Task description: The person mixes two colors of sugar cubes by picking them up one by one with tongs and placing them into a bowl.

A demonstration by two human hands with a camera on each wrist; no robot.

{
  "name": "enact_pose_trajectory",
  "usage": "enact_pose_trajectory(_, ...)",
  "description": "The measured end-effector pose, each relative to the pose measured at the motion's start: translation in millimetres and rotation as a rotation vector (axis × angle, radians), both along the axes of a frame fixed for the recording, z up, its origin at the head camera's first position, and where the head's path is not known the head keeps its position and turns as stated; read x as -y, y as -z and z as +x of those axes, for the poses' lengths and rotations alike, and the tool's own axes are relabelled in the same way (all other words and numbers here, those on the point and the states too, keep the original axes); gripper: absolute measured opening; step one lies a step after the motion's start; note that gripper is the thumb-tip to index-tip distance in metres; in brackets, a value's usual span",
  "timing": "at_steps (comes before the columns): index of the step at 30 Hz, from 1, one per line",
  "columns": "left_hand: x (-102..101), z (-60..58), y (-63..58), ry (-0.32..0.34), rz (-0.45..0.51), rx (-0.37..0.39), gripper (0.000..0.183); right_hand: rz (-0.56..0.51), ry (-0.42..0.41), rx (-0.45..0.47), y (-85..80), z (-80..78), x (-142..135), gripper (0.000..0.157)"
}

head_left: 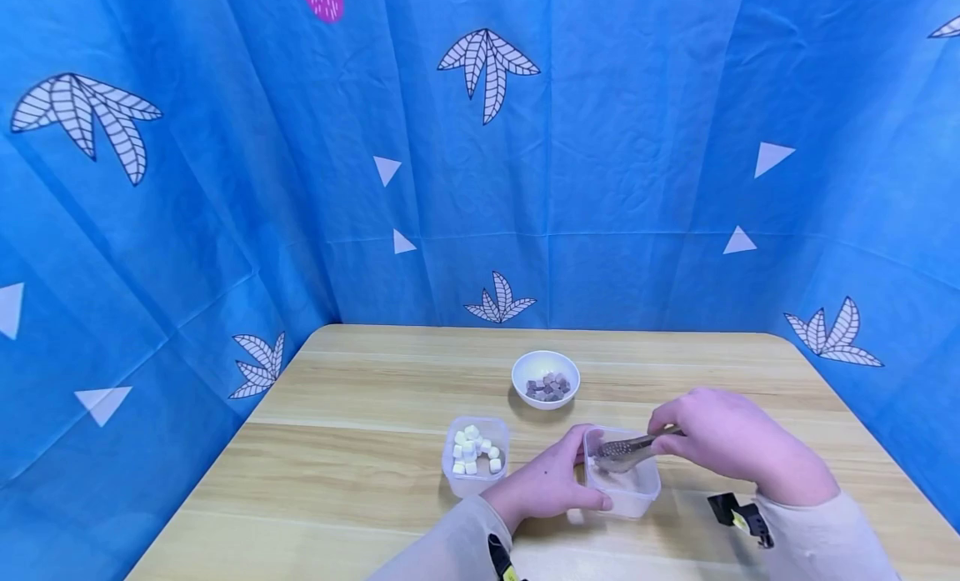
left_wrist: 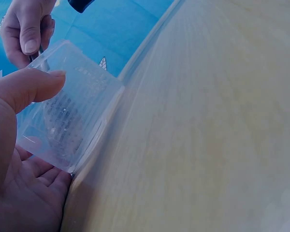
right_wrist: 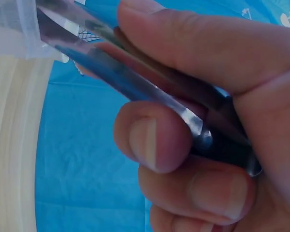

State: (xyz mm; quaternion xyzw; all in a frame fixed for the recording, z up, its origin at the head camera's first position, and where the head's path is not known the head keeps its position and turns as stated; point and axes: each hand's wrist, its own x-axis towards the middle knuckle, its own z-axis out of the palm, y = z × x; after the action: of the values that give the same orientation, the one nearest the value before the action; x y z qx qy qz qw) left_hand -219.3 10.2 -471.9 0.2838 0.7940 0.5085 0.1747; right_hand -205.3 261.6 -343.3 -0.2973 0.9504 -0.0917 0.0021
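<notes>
My right hand [head_left: 727, 438] grips metal tongs [head_left: 636, 448], its thumb on one arm and its fingers curled round the other in the right wrist view. The tongs' perforated heads are down inside a clear plastic container [head_left: 632, 506], seen through its wall in the left wrist view. My left hand [head_left: 549, 483] holds that container at its left side, the thumb along the near wall and the fingers round the far side. Anything between the tongs' heads is hidden.
Left of my left hand stands a second clear container [head_left: 476, 485] with several white cubes [head_left: 469, 449]. Behind both containers is a white bowl [head_left: 527, 366] holding purplish-grey cubes [head_left: 549, 388]. Blue patterned cloth [head_left: 615, 147] walls off the back and sides of the wooden table [head_left: 337, 448].
</notes>
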Motion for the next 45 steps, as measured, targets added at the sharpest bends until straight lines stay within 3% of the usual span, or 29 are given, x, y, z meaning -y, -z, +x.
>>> enact_pose_trajectory(9,-1,-0.8,-0.5,0.010,0.006,-0.005,0.085,-0.076,-0.073,-0.020,-14.0,4.5,-13,0.008)
enact_pose_trajectory(19,1,0.4,0.0,-0.025,-0.035,-0.006,0.086,-0.127,-0.016,-0.155,-21.4,5.4,-23,0.014)
enact_pose_trajectory(30,1,0.2,0.0,-0.020,-0.023,-0.009,0.087,-0.167,0.041,-0.318,2.4,-14.0,-8,0.017)
enact_pose_trajectory(45,1,1.0,0.1,-0.002,-0.006,-0.012,0.084,-0.215,0.151,-0.337,38.5,-33.6,6,0.020)
